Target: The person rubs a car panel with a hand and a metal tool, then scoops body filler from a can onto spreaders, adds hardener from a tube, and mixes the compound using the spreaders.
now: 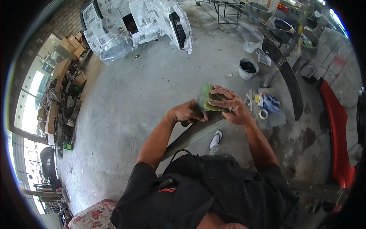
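Note:
In front of my chest, my right hand point(237, 108) is closed on a yellow-green sponge pad point(209, 94), with the fingers bent over its right side. A flat greyish face shows along the pad's left side. My left hand point(189, 111) meets it there, fingers curled and thumb pointing toward the pad's lower edge. What those left fingers grip is hidden. Below both hands a long grey strip-like panel point(196, 134) slants down toward my body. A small dark rounded part point(185, 123) shows under my left hand.
A bucket point(248, 69) of dark liquid stands ahead to the right. Nearer lie a tape roll point(263, 114) and a blue cloth point(271, 104). A red body panel point(337, 133) is at far right. Newspaper-masked vehicle parts point(108, 28) stand ahead; boxes point(72, 45) line the left wall.

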Motion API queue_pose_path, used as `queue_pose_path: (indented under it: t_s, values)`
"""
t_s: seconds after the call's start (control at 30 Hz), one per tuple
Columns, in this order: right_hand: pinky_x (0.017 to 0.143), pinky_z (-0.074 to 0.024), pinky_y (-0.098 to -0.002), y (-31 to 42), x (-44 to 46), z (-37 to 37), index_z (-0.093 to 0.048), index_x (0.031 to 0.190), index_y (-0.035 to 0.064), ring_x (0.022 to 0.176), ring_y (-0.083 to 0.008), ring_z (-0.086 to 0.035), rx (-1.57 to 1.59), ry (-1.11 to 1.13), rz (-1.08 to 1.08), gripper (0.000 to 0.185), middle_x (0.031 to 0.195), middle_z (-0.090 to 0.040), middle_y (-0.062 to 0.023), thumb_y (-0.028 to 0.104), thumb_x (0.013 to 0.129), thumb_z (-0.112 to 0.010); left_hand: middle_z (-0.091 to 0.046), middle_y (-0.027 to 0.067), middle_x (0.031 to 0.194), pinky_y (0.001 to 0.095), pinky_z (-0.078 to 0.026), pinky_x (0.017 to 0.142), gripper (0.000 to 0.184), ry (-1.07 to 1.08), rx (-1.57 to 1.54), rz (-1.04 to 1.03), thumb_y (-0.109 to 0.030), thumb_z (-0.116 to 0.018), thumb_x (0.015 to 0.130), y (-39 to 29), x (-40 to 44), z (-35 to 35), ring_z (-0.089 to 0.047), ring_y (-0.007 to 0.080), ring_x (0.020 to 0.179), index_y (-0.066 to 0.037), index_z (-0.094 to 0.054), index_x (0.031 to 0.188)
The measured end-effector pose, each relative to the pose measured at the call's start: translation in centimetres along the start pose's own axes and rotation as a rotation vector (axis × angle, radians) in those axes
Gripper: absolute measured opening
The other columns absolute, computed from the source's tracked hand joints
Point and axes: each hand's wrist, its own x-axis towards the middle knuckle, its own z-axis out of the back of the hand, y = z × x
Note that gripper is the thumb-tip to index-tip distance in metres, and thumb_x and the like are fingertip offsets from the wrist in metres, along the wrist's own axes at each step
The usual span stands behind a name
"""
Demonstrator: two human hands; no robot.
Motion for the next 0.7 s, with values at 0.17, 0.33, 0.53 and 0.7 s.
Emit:
queue_pose_path:
  t_s: [0.17,0.33,0.53,0.7]
  values:
    - [0.104,-0.0378,-0.0421,-9.7,6.8,6.5,-0.071,0.115,0.0202,0.127,-0.0311,-0.049,-0.087,-0.076,-0.040,0.061,0.127,-0.058,-0.0098,-0.010,0.063,-0.058,-0.062,0.0002,0.071,0.0216,-0.037,0.044,0.009,-0.007,-0.044,0.079,-0.003,-0.072,0.077,-3.4,7.4,7.3,-0.049,0.0069,0.049,-0.006,-0.069,0.084]
    - [0.090,-0.0465,-0.0333,-18.3,9.7,12.2,-0.067,0.118,0.0138,0.112,-0.0261,-0.057,-0.272,-0.091,-0.167,0.046,0.120,-0.062,-0.0102,-0.008,0.078,-0.061,-0.062,-0.0004,0.072,0.0207,-0.035,0.043,0.009,-0.013,-0.120,0.008,0.000,-0.068,0.079,-8.8,14.8,14.1,-0.047,0.0057,0.049,-0.006,-0.069,0.086]
    - [0.080,-0.0483,-0.0296,-27.4,9.0,19.4,-0.063,0.110,0.0004,0.096,-0.0182,-0.062,0.312,-0.903,-0.812,0.024,0.108,-0.064,-0.0070,0.017,0.094,-0.055,-0.061,0.0008,0.070,0.0220,-0.034,0.043,0.011,-0.256,0.111,-0.031,0.000,-0.065,0.081,-13.5,28.3,23.1,-0.047,0.0047,0.050,-0.006,-0.070,0.089]
    - [0.093,-0.0476,-0.0370,-31.2,11.6,20.6,-0.054,0.124,-0.0015,0.107,-0.0241,-0.061,0.789,-1.029,-0.737,0.039,0.117,-0.061,-0.0119,0.022,0.093,-0.050,-0.070,0.0008,0.086,0.0247,-0.048,0.070,0.010,-0.395,0.083,-0.558,0.000,-0.067,0.085,-13.5,43.7,29.8,-0.058,0.0065,0.076,-0.004,-0.072,0.092]
